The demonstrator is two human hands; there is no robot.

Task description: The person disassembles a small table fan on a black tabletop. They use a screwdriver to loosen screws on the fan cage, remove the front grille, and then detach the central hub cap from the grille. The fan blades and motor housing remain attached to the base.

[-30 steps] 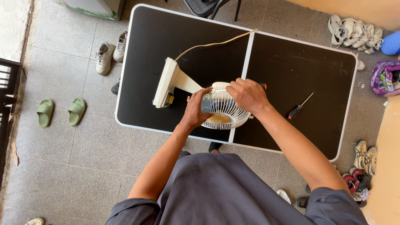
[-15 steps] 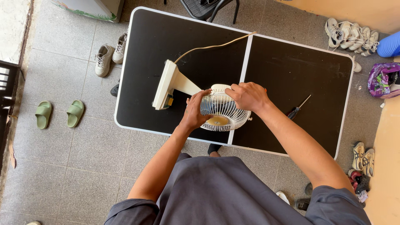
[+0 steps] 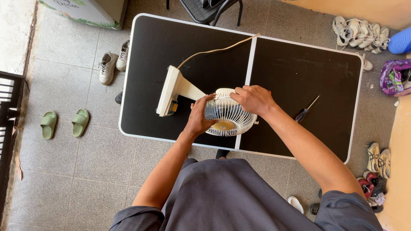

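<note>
— While we look straight down, what do our hands have hold of?

— Both are on the small white fan (image 3: 224, 115), which lies on its side across the middle seam of the black counter (image 3: 299, 64). Our left hand (image 3: 199, 115) is curled against the wire cage (image 3: 233, 119) at its 9 o'clock edge, fingers wrapped over the rim. Our right hand (image 3: 254, 99) is closed over the cage's top rim at about 1 o'clock; whether it also grips something underneath, we cannot tell.

— And the rest of the fan?

— Its neck runs from the cage toward 10 o'clock to the flat cream base (image 3: 168, 90), which stands on edge on the counter's left panel. A pale cord (image 3: 214, 50) leaves the base and runs toward 1 o'clock, over the counter's far edge.

— Anything else on the counter?

— A screwdriver (image 3: 305, 112) with a black and red handle lies at 3 o'clock from the fan, apart from our right forearm.

— Around the counter?

— On the tiled floor, a pair of green slides (image 3: 64, 124) at 9 o'clock, pale sneakers (image 3: 112, 64) at 10 o'clock, more shoes (image 3: 359, 32) at 2 o'clock, and a black chair (image 3: 205, 8) at 12 o'clock.
</note>
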